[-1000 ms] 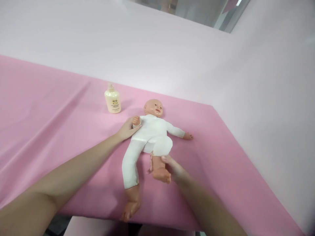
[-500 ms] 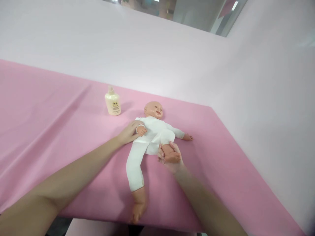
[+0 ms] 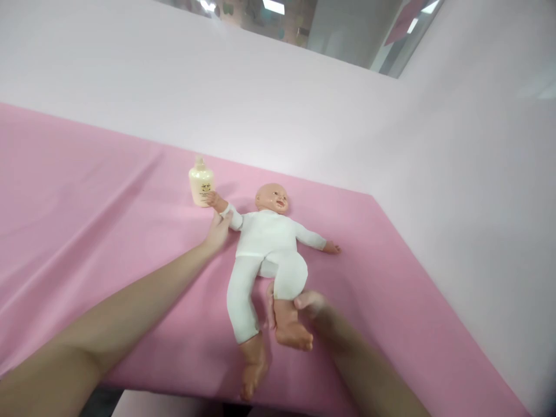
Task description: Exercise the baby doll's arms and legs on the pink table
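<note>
A baby doll (image 3: 267,234) in a white suit lies on its back on the pink-covered table, head toward the wall. My left hand (image 3: 219,230) grips its arm at the left of the view, near the cuff, holding that arm out sideways and raised. My right hand (image 3: 309,303) is wrapped around the lower part of the bent leg at the right, its fingers partly hidden behind the ankle. The other leg lies stretched toward the near edge, and the other arm rests out to the right. Just behind the doll's raised hand stands a cream pump bottle (image 3: 200,182), partly covered by it.
The pink cloth (image 3: 108,231) over the table has long folds on the left. A white wall (image 3: 260,98) rises behind the table and continues along the right. Above it is a window (image 3: 343,35). The table's near edge runs along the bottom.
My left hand has swung the doll's arm from its chest outward to the left. My right hand has brought the bent leg down toward the near edge, straightening it somewhat.
</note>
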The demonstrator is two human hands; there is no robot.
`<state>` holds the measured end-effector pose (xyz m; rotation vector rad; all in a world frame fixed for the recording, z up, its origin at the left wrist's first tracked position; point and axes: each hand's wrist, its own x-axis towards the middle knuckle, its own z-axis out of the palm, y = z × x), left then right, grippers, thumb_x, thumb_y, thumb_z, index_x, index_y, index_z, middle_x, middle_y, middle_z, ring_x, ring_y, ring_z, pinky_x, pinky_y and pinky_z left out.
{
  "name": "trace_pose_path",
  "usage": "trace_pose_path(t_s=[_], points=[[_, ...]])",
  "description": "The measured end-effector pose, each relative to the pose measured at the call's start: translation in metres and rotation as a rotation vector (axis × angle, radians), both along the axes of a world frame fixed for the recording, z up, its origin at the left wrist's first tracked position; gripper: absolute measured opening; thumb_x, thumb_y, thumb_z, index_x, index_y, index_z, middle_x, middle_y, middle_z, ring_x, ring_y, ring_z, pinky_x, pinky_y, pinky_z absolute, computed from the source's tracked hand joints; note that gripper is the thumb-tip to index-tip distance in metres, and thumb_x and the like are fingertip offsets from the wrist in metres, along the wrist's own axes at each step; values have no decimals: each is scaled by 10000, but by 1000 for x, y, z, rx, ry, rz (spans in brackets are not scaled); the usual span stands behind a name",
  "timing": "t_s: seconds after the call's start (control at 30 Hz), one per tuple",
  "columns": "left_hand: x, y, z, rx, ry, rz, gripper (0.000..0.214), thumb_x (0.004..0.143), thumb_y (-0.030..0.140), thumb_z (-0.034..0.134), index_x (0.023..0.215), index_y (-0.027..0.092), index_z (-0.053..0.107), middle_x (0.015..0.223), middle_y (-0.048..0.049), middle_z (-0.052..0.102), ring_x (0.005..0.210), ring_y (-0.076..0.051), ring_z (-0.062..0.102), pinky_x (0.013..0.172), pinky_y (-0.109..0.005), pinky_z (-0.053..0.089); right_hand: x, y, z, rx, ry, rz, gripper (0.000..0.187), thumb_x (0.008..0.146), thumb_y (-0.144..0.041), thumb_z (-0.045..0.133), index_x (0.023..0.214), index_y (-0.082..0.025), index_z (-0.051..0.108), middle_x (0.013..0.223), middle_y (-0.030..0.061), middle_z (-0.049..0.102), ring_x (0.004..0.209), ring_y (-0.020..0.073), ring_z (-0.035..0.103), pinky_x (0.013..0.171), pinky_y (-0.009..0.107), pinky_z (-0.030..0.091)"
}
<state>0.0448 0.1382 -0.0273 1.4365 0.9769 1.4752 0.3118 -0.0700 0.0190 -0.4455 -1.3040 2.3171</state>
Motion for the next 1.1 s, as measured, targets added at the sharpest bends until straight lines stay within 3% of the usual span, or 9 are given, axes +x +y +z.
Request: trace_pose_path(t_s=[0.1,0.17,0.27,0.4,0.67,0.8,0.9,1.0,1.1], points=[[-1,6,1,-197,-214,131,594,1037,830,624,1327,314,577,1366,-146,783,1418,-360,751,1119,-564,690,-2,8,1,4,-64,328,734,723,-648,1081,1173,-179,740,1004,140,878,1016,327,865,962,436,640],[-1,9,2,-235,-235,117,603,1042,866,570,1272,309,587,1260,-144,802,1346,-372,784,1060,-573,715,-4,12,4,27,-112,423,737,689,-517,1144,1210,-182,746,1016,114,884,1111,329,869,1028,425,621],[-1,10,3,-208,-228,82,629,1021,901,562,1220,305,584,1181,-139,797,1278,-371,797,1040,-575,712,-7,13,7,89,-154,420,682,699,-438,1156,1198,-175,772,1097,95,893,1176,280,852,1089,373,602],[2,8,1,-175,-216,92,635,945,858,721,1203,298,567,1139,-106,768,1170,-338,799,1004,-541,700,-10,9,9,166,-145,386,585,725,-454,1137,1108,-186,784,1185,91,894,1170,243,846,1048,321,618],[5,-15,11,33,48,42,639,957,802,751,1288,265,646,1260,-127,785,1270,-355,756,1164,-559,614,-8,15,-2,109,-120,499,780,601,-413,1192,1204,-197,746,1037,87,882,1044,283,866,968,382,635],[4,-26,22,274,308,-123,617,990,801,731,1283,258,745,1327,-163,805,1367,-403,718,1282,-628,547,-1,7,-19,-6,-10,155,793,586,-745,1093,1041,-226,702,891,96,846,887,285,824,932,456,634],[2,-29,26,409,437,-270,609,1026,776,703,1366,278,783,1462,-182,784,1457,-419,689,1331,-642,519,2,2,-17,-50,109,-189,802,651,-929,938,955,-243,654,702,-9,699,662,182,639,931,454,631],[0,-28,27,456,501,-321,573,1082,726,657,1422,281,782,1505,-193,769,1491,-412,680,1341,-628,522,2,3,-2,-75,145,-430,667,835,-860,856,977,-236,671,717,-45,612,644,145,518,910,404,632],[-2,-27,27,466,539,-338,546,1103,687,650,1443,281,781,1518,-195,762,1506,-410,671,1355,-628,513,-1,5,13,-95,111,-591,578,885,-776,840,1001,-222,722,746,-46,548,705,156,498,945,384,640]])
